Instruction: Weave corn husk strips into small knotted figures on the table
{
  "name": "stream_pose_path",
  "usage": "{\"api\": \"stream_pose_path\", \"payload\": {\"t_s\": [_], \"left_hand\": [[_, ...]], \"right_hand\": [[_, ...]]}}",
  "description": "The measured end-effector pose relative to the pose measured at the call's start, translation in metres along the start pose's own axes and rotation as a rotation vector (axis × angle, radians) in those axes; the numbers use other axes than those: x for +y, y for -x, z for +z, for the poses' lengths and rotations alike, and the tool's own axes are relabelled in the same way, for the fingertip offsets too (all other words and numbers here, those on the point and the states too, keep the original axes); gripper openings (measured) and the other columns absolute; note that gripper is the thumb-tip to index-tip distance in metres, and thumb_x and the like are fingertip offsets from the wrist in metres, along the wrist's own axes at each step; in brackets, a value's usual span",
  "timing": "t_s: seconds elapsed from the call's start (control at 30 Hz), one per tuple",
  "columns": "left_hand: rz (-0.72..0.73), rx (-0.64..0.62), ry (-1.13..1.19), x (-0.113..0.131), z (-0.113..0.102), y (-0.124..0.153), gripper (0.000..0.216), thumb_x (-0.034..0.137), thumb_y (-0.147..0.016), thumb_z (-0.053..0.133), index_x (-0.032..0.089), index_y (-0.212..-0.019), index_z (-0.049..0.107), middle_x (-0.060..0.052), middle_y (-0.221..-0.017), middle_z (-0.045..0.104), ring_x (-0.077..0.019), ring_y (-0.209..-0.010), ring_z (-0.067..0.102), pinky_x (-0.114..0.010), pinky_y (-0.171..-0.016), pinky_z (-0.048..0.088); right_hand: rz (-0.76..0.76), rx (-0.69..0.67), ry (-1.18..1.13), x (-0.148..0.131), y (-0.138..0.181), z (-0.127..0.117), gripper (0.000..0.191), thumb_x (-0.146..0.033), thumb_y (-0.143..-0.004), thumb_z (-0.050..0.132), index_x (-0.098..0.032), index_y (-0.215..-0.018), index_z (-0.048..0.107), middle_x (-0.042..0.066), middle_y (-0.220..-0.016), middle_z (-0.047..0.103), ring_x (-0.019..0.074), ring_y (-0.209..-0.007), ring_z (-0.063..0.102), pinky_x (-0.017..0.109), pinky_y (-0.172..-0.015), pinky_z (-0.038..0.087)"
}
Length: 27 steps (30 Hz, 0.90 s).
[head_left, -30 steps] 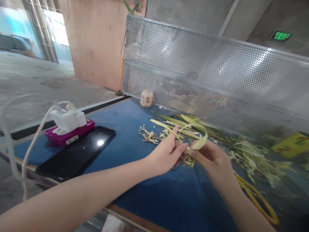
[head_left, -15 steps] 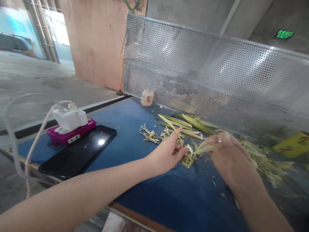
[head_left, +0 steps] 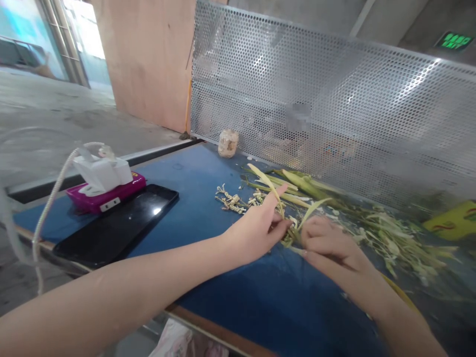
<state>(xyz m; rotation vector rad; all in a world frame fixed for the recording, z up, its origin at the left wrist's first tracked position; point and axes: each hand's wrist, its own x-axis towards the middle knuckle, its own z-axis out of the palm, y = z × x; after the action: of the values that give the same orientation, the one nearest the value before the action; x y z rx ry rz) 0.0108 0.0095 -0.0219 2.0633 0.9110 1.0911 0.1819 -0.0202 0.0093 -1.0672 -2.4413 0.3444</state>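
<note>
Above the blue tabletop, my left hand is closed in a pinch on pale green plant-leaf strips. One long strip sticks up past its index finger. Close on its right, my right hand has its fingers curled together on the same strips. The exact grip point between the hands is partly hidden by the fingers. Small twisted, knotted pieces of dried leaf lie just beyond my left hand. Behind both hands rests a bunch of long green leaves and stalks.
Loose shredded strips are heaped at the right, near a yellow packet. A perforated metal panel borders the back. A wrapped roll stands by it. At left are a black phone and a magenta power strip with white plugs.
My right hand has come left and down, beside my left hand, from farther out along the strip. My left hand has barely moved. The view has shifted slightly.
</note>
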Motion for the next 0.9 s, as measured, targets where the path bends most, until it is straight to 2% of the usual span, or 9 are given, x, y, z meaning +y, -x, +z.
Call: {"api": "stream_pose_path", "payload": {"t_s": [0.2,0.33,0.57,0.77,0.9], "left_hand": [[0.005,-0.025,-0.003,-0.001,0.0,0.001,0.065,0.021,-0.082,0.039,0.013,-0.138,0.007,0.006,-0.053,0.048,-0.0104,-0.05,0.045,-0.022,-0.051,0.035],[0.007,-0.025,-0.011,0.0,-0.001,0.001,0.065,0.02,-0.082,0.04,0.012,-0.138,0.008,0.007,-0.052,0.048,-0.0102,-0.049,0.045,-0.022,-0.051,0.034],[0.012,-0.012,-0.029,0.001,0.0,0.001,0.064,0.018,-0.081,0.04,0.011,-0.137,0.01,0.009,-0.05,0.044,-0.0094,-0.047,0.042,-0.021,-0.05,0.032],[0.007,-0.005,-0.052,0.002,0.001,0.002,0.063,0.018,-0.08,0.04,0.01,-0.136,0.012,0.007,-0.051,0.047,-0.0108,-0.05,0.045,-0.023,-0.053,0.033],[0.006,-0.009,-0.062,0.002,0.001,0.001,0.063,0.019,-0.081,0.04,0.011,-0.137,0.011,0.006,-0.054,0.05,-0.0126,-0.055,0.048,-0.024,-0.056,0.036]], "right_hand": [[0.0,0.033,0.235,0.001,-0.002,0.005,0.024,-0.02,-0.084,0.041,-0.019,-0.06,0.041,-0.001,-0.064,0.046,0.0145,-0.069,0.043,0.031,-0.066,0.029],[-0.054,0.113,0.314,0.004,-0.003,0.007,0.025,-0.013,-0.079,0.041,-0.019,-0.056,0.034,-0.002,-0.055,0.04,0.0135,-0.062,0.039,0.029,-0.06,0.026],[-0.075,0.118,0.363,0.002,-0.003,0.012,0.023,-0.012,-0.075,0.043,-0.018,-0.054,0.036,-0.003,-0.053,0.039,0.0139,-0.064,0.039,0.03,-0.064,0.024],[-0.068,0.135,0.369,0.003,-0.004,0.019,0.023,-0.012,-0.072,0.045,-0.018,-0.053,0.034,-0.001,-0.055,0.042,0.0158,-0.067,0.039,0.032,-0.063,0.027],[-0.076,0.194,0.409,0.004,-0.004,0.022,0.026,-0.012,-0.072,0.046,-0.019,-0.052,0.033,0.001,-0.055,0.042,0.0174,-0.068,0.038,0.033,-0.063,0.03]]}}
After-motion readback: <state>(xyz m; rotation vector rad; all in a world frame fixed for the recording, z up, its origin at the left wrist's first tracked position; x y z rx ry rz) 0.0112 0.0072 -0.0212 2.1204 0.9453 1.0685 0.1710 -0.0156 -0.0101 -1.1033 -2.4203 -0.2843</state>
